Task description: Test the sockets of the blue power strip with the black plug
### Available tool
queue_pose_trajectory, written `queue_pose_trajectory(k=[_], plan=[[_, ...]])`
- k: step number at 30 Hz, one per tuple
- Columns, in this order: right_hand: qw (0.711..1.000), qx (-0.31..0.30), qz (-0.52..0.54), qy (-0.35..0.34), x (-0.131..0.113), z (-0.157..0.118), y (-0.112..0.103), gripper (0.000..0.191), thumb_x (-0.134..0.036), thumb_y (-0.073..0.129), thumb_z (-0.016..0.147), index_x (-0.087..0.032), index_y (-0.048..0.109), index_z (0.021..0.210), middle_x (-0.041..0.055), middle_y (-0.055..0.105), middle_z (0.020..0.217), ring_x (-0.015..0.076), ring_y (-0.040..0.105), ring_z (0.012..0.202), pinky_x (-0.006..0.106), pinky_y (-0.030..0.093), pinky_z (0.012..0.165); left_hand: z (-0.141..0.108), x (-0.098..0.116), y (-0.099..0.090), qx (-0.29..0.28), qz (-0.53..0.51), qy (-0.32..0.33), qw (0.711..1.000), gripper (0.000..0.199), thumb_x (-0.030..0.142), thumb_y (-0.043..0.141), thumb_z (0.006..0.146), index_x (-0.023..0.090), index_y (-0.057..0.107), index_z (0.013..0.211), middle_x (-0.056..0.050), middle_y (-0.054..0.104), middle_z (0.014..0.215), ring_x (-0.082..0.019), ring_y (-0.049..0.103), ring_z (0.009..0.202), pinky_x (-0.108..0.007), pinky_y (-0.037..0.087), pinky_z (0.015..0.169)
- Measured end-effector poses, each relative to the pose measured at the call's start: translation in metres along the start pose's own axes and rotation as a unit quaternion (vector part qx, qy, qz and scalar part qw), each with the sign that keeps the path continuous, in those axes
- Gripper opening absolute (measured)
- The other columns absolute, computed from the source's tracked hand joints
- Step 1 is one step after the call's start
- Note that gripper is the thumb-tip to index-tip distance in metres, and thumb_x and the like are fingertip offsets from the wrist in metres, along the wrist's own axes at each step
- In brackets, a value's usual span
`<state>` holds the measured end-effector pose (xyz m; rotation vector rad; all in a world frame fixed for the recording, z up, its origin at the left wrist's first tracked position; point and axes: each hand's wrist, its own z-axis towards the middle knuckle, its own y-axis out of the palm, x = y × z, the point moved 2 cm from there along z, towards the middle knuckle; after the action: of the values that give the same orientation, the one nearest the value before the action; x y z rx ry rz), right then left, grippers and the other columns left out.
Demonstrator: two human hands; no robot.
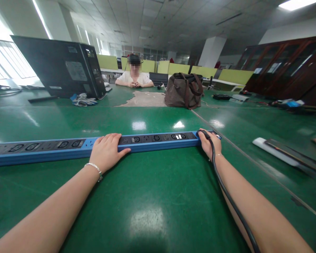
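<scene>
A long blue power strip (152, 144) with black sockets lies across the green table. My left hand (106, 151) rests over its middle, fingers on the top face and thumb along the front edge, gripping it. At the strip's right end, my right hand (207, 143) is closed around the end where a black cable (222, 186) meets the strip. That cable runs down over my right forearm. Whether its plug sits in a socket is hidden by my fingers.
On the green table (147, 182) stand a black computer case (68, 70) and a brown bag (184, 90). Gloves (83, 100) lie by the case. A white bar-shaped object (276, 153) is at right. A person (134, 75) sits opposite.
</scene>
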<state>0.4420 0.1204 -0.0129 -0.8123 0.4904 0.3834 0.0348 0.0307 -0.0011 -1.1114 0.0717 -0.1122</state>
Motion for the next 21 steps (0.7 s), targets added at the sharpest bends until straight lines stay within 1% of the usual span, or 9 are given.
queue_pose_trajectory(k=[2,4,6,11,16,17,18,19,21], plan=[[0.996,0.039,0.080,0.019,0.0021,0.0016,-0.0015,0.042,-0.049,0.048,0.078,-0.021,0.070,0.099,0.0069,0.070,0.094,0.0253,0.061,0.097,0.041,0.044,0.090,-0.0002,-0.0003,0.0005,0.002,0.002,0.002,1.000,0.064,0.060,0.044,0.079,0.014,0.049,0.123,-0.016,0.056,0.124,-0.030,0.048,0.117,-0.046,0.032,0.100],[0.980,0.095,0.170,0.045,0.0048,0.0036,-0.0036,0.044,-0.050,0.045,0.080,-0.018,0.069,0.099,0.0067,0.071,0.090,0.0223,0.064,0.089,0.037,0.047,0.085,-0.0005,-0.0006,0.0009,0.003,0.004,0.001,1.000,0.064,0.060,0.044,0.079,0.015,0.049,0.123,-0.016,0.056,0.125,-0.030,0.048,0.117,-0.045,0.032,0.099],[0.963,0.132,0.228,0.063,0.0070,0.0053,-0.0049,0.045,-0.049,0.044,0.081,-0.015,0.069,0.096,0.0069,0.071,0.089,0.0208,0.065,0.087,0.035,0.049,0.082,-0.0006,-0.0005,0.0011,0.004,0.007,0.001,1.000,0.064,0.061,0.043,0.079,0.014,0.049,0.123,-0.016,0.056,0.125,-0.030,0.048,0.117,-0.045,0.032,0.099],[0.939,0.141,0.298,0.093,0.0075,0.0081,-0.0021,0.042,-0.047,0.048,0.079,-0.013,0.069,0.088,0.0073,0.071,0.086,0.0210,0.065,0.086,0.034,0.051,0.081,0.0000,-0.0001,0.0008,0.002,0.018,0.004,1.000,0.064,0.061,0.043,0.079,0.013,0.049,0.122,-0.016,0.056,0.124,-0.029,0.049,0.116,-0.043,0.033,0.099],[0.899,0.164,0.378,0.150,0.0078,0.0103,-0.0012,0.039,-0.045,0.050,0.078,-0.011,0.068,0.084,0.0074,0.070,0.081,0.0193,0.067,0.079,0.031,0.053,0.074,0.0004,0.0000,0.0003,-0.002,0.012,0.001,1.000,0.063,0.061,0.044,0.079,0.015,0.049,0.122,-0.015,0.056,0.124,-0.029,0.049,0.117,-0.044,0.033,0.099],[0.897,0.166,0.379,0.153,0.0077,0.0104,-0.0018,0.039,-0.045,0.050,0.078,-0.012,0.068,0.083,0.0072,0.070,0.081,0.0192,0.067,0.079,0.032,0.054,0.074,0.0004,0.0000,0.0002,-0.001,0.013,0.001,1.000,0.063,0.061,0.043,0.079,0.015,0.049,0.122,-0.015,0.056,0.124,-0.029,0.049,0.117,-0.044,0.033,0.099],[0.902,0.163,0.370,0.150,0.0072,0.0104,-0.0024,0.039,-0.046,0.050,0.078,-0.012,0.069,0.083,0.0070,0.070,0.081,0.0194,0.067,0.079,0.032,0.053,0.075,0.0003,0.0000,0.0001,0.000,0.015,0.002,1.000,0.064,0.061,0.043,0.079,0.015,0.049,0.122,-0.015,0.056,0.124,-0.028,0.049,0.116,-0.044,0.033,0.099],[0.913,0.153,0.351,0.140,0.0059,0.0100,-0.0027,0.038,-0.046,0.050,0.078,-0.013,0.069,0.083,0.0066,0.071,0.081,0.0198,0.067,0.081,0.033,0.053,0.077,0.0002,0.0000,0.0001,0.001,0.018,0.003,1.000,0.064,0.062,0.042,0.080,0.014,0.049,0.122,-0.016,0.056,0.124,-0.029,0.049,0.116,-0.044,0.033,0.099],[0.942,0.110,0.298,0.107,0.0008,0.0087,-0.0020,0.037,-0.046,0.053,0.077,-0.015,0.070,0.085,0.0058,0.071,0.084,0.0206,0.066,0.086,0.035,0.050,0.083,0.0002,0.0001,0.0001,0.000,0.024,0.004,1.000,0.065,0.062,0.042,0.080,0.012,0.050,0.121,-0.017,0.056,0.123,-0.029,0.049,0.116,-0.044,0.033,0.098]])
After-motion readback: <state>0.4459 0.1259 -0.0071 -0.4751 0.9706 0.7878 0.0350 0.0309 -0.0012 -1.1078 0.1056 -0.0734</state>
